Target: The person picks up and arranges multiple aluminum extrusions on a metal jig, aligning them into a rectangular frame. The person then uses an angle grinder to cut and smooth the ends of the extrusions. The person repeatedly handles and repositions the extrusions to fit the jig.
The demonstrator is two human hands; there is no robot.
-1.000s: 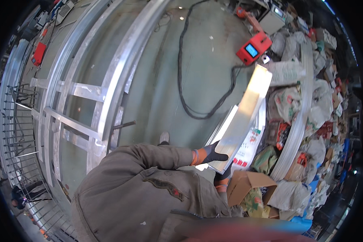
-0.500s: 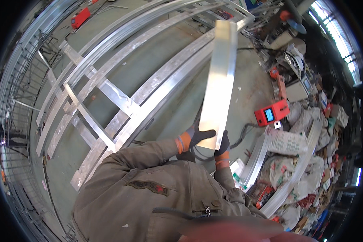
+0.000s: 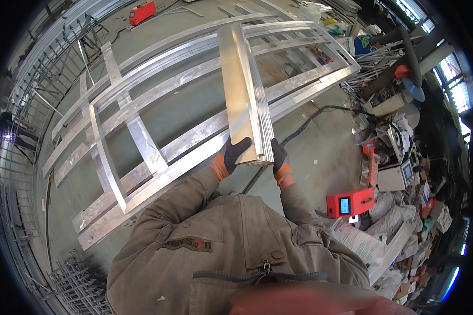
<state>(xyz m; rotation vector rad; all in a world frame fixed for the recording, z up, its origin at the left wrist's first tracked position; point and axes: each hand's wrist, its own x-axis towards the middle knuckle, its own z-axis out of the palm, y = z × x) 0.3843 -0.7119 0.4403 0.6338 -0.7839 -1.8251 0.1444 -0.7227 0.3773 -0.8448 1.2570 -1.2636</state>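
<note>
Outstretched, a worker's gloved left hand point(image 3: 233, 154) and right hand point(image 3: 279, 156) clasp a stack of metal panels point(image 3: 235, 92) — beside the white sack point(image 3: 360, 239) a second ago, now over the metal frame point(image 3: 196, 134).

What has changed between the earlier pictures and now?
The stack of metal strips has swung left as the view turned, away from the white bag, and now overlaps the metal frame in view. Nothing was let go: the left hand and right hand still hold its near end. The frame and red machine appear unmoved.
</note>
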